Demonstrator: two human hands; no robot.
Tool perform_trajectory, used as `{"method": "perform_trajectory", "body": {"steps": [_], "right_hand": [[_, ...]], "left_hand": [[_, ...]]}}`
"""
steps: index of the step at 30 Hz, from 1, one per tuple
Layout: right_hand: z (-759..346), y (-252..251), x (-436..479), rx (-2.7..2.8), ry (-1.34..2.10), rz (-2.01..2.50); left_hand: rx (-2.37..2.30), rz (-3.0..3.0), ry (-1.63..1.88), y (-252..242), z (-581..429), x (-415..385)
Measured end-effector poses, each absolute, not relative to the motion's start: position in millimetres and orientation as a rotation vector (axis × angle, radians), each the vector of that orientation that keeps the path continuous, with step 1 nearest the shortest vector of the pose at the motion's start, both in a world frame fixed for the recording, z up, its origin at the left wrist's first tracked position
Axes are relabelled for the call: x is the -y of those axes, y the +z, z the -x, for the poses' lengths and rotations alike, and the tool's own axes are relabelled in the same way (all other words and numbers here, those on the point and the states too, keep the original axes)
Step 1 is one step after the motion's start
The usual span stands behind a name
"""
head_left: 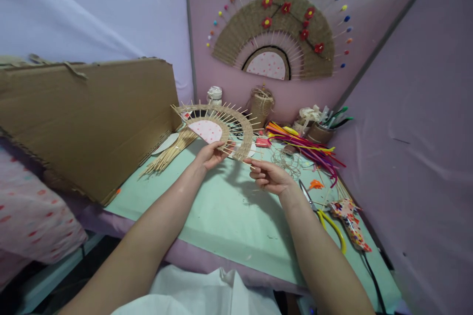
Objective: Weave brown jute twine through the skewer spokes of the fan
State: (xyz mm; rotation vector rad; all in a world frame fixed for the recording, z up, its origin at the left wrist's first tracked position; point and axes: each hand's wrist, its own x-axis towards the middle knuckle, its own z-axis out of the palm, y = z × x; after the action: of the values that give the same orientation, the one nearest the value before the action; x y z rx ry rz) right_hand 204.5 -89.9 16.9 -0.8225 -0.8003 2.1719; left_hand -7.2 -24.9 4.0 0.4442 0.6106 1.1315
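Left hand (213,155) grips the fan (248,130); right hand (271,177) pinches its end — exact contact unclear. Likely weaving — next calls for steady tension.

Both bare forearms (173,202) stretch out toward the tan half-round woven fan (223,131). Left hand (212,156) is palm-up at its near edge, thumb on top; right hand (271,177) pinches its right end, fingers curled.

Craft corner, glue gun (349,221), scissors (328,226), pipe cleaners (305,145)
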Motion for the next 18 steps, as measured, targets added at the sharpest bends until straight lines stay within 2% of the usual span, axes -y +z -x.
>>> {"method": "perform_trajectory", "body": {"steps": [13, 16, 18], "right_hand": [[-226.3, 20.8, 111.0, 1.026, 1.921, 1.066], [-223.5, 18.3, 110.5, 1.152, 1.752, 1.139], [-219.0, 15.5, 110.8, 1.254, 1.525, 1.210]], "left_hand": [[-0.662, -0.491, 1.136, 1.8, 5.7, 26.1], [-0.700, -0.524, 1.109, -0.2, 5.7, 26.2], [-0.716, -0.544, 1.080, -1.8, 5.2, 26.6]]}}
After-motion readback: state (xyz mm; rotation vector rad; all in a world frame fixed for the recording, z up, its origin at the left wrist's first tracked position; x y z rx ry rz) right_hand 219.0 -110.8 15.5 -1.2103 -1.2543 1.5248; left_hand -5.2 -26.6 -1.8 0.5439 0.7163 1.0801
